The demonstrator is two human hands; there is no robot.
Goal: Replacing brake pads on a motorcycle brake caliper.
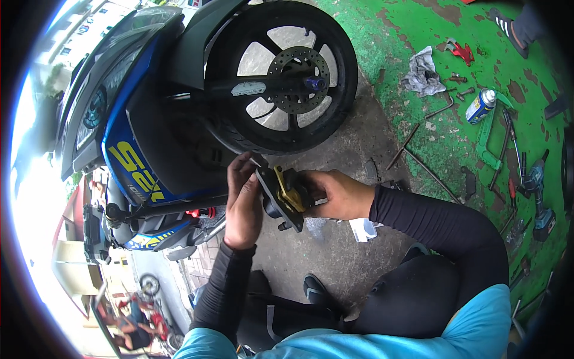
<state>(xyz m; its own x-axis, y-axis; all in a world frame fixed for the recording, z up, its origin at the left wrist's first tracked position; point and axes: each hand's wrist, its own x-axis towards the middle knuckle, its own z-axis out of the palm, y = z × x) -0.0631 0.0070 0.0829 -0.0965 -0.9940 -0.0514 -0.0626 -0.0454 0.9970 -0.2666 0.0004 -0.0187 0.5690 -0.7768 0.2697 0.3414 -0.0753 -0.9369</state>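
In front of me, my left hand (pixel 242 209) and my right hand (pixel 341 194) hold a black and gold brake caliper (pixel 286 192) between them. The left fingers and thumb press on its flat black side, the fingertips reaching its upper edge. From the other side, my right fingers curl round the body and hide part of it. Just beyond stands a blue and black scooter (pixel 140 134), its front wheel (pixel 344 66) close above my hands. A drilled brake disc (pixel 297 60) shows on that wheel.
Across the green floor to the right lie a crumpled rag (pixel 423 73), a red part (pixel 461 52), a spray can (pixel 481 106), a green C-clamp (pixel 490 152), a long-armed wrench (pixel 431 175) and a cordless drill (pixel 543 209). Another person's shoe (pixel 508 31) is at the far right.
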